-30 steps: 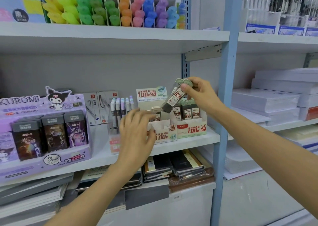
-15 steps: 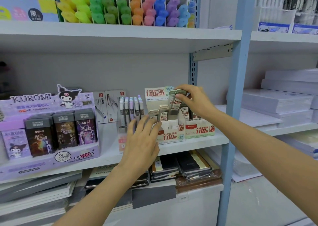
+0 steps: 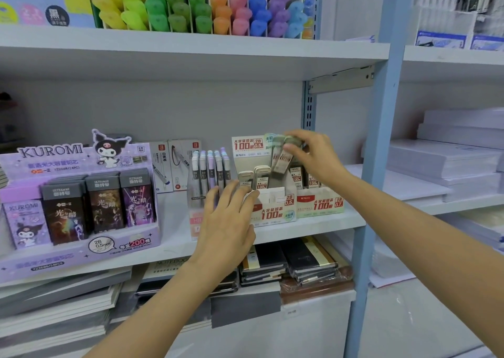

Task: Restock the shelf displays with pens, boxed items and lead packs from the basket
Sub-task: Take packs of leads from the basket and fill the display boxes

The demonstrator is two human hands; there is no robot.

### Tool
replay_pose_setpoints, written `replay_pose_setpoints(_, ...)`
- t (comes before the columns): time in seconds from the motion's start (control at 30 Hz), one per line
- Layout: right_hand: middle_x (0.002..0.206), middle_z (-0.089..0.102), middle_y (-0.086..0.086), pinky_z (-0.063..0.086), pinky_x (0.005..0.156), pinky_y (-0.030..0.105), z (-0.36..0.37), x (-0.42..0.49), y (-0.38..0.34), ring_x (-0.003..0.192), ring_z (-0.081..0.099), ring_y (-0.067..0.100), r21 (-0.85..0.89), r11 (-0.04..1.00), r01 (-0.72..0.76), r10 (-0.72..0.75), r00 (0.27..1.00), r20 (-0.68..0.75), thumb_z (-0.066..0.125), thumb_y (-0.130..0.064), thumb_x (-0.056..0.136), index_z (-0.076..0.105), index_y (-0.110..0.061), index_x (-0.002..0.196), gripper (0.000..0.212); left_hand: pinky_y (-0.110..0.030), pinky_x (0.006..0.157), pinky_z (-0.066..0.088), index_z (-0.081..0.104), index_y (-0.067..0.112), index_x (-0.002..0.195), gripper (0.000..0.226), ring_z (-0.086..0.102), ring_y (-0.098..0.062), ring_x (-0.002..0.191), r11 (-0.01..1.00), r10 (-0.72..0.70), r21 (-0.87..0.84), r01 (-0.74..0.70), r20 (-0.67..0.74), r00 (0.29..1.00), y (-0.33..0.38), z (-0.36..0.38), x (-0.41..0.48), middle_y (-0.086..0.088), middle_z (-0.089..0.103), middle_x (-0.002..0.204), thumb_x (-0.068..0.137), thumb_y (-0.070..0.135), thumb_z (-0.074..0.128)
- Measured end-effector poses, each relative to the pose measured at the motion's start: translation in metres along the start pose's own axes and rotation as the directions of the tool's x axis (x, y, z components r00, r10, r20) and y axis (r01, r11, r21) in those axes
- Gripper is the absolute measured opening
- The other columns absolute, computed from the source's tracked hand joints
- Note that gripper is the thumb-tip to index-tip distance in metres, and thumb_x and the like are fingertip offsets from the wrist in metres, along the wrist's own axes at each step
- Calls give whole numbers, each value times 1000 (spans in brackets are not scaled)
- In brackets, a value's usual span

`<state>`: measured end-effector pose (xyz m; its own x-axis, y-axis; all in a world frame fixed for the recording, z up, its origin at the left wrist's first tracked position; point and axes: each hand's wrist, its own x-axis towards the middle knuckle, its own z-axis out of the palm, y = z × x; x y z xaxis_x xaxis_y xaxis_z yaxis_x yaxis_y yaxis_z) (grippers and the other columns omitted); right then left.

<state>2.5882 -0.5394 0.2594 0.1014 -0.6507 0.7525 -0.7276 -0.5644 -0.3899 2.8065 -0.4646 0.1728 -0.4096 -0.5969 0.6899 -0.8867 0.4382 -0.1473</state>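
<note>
Now our right hand [image 3: 313, 157] pinches the lead packs [image 3: 282, 157] near their green caps, thumb in front and fingers curled over the top. It looks like two packs held together, though blur keeps us from being sure. They tilt, caps up and to the right, with their lower ends above the back of the 0.5 display box [image 3: 274, 211]. We cannot tell whether they touch anything inside it. Two beige packs [image 3: 253, 177] stand upright in that box, just left of the held ones.

Our left hand [image 3: 229, 221] is spread wide with straight fingers. Its fingertips rest on the upper front edge of the 0.5 display box and grip nothing. Part of the hand covers the clear pen holder [image 3: 210, 172], which touches the box on the left and carries a row of upright pastel pens. The 0.7 display box [image 3: 319, 203] stands right against the other side, dark packs upright in it behind our right wrist.

All of this sits on the middle shelf [image 3: 321, 225]. Farther left on it is the purple Kuromi display [image 3: 76, 202], with boxed pens [image 3: 174, 164] leaning at the back wall between it and the pen holder. Coloured highlighters [image 3: 191, 11] fill the shelf above. Wrapped notebooks [image 3: 302, 265] lie stacked below, and white paper reams [image 3: 441, 161] are piled in the bay to the right.
</note>
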Motion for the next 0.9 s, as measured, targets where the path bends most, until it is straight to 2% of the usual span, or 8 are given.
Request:
replay_pose_setpoints(0.1,95,60,-7,42,63,9,-22,8,1,81,55,2,101,994,-37,46,995,-91,54,-23,98,59,-16,116,20,-52,114,24,54,13,133,60,41,-30,136,1000,-9,-8,9,4,1000,1,1,1,-5,54,135,76,18,71)
replay_pose_setpoints(0.23,93,59,-6,44,64,19,-50,4,17,78,57,7,34,999,-27,24,994,105,47,-23,101,53,-16,114,16,-54,117,14,53,13,134,59,32,-30,142,999,-48,-17,48,8,999,6,4,3,-6,51,139,78,19,69)
replay_pose_setpoints(0.33,94,60,-4,44,62,15,-58,-3,30,79,57,8,7,1000,-28,26,987,158,45,-22,102,50,-21,109,8,-54,119,7,51,11,136,61,27,-29,146,998,-67,-13,67,2,998,11,6,4,-8,48,143,78,20,70)
replay_pose_setpoints(0.53,101,62,3,40,66,22,-73,-9,47,76,52,8,-138,989,-46,58,995,83,46,-14,101,54,-8,123,24,-49,118,-8,40,10,145,70,17,-26,149,999,-37,12,37,12,999,14,6,6,-7,37,154,82,23,66)
replay_pose_setpoints(0.63,101,64,2,44,69,23,-79,-10,48,84,57,12,-157,987,-32,53,990,129,45,-9,100,56,-10,122,24,-51,119,-4,43,10,143,68,19,-27,149,999,-47,0,47,20,999,15,7,7,-8,39,152,81,24,67)
replay_pose_setpoints(0.7,105,66,6,49,76,33,-76,-10,47,92,61,21,-194,980,-35,67,984,162,44,-6,100,59,-10,120,25,-51,119,-4,43,10,143,68,20,-27,148,999,-52,0,52,17,998,15,8,7,-8,40,151,81,24,67)
replay_pose_setpoints(0.83,99,69,13,48,68,34,-67,-9,47,85,63,29,-252,964,-88,111,991,81,46,-8,100,60,-10,119,24,-53,119,2,46,9,141,69,25,-28,147,999,-52,-7,52,10,999,15,8,8,-9,44,148,78,23,70)
replay_pose_setpoints(0.9,102,69,14,53,74,39,-64,-9,46,90,64,32,-259,957,-128,149,987,65,46,-10,100,59,-10,121,25,-54,119,3,46,9,141,69,25,-29,146,999,-51,-4,51,11,999,16,8,7,-9,44,148,78,23,70)
